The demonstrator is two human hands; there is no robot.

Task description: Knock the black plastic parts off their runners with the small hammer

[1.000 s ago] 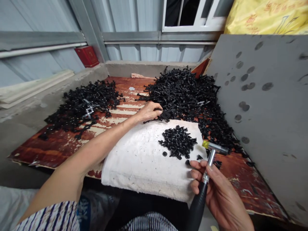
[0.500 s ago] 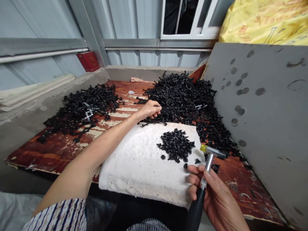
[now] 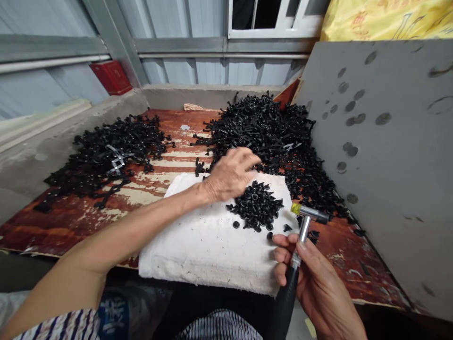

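My right hand [image 3: 318,278] is closed around a small two-faced mallet [image 3: 305,226], at its metal neck and upper black handle. One mallet face is yellow, the other dark. My left hand [image 3: 231,175] hovers over the far edge of a white cloth [image 3: 198,241], between two groups of black parts. Motion smears its fingers, and whether they hold anything is hidden. Just right of it, small black flared plugs [image 3: 258,205] lie heaped on the cloth. Beyond it rises a large pile of black strap-like pieces with knobbed ends [image 3: 262,127].
Another pile of black strap-like pieces [image 3: 116,146] covers the left of the worn red-brown board [image 3: 170,177]. A grey upright panel [image 3: 392,156] borders the right side, with a yellow bag [image 3: 382,19] above it. A red box [image 3: 111,78] sits on the back-left ledge.
My left hand has lifted from the near edge of the large pile and moved right, toward the heap of plugs. My right hand keeps its hold on the mallet. The view has tilted slightly downward.
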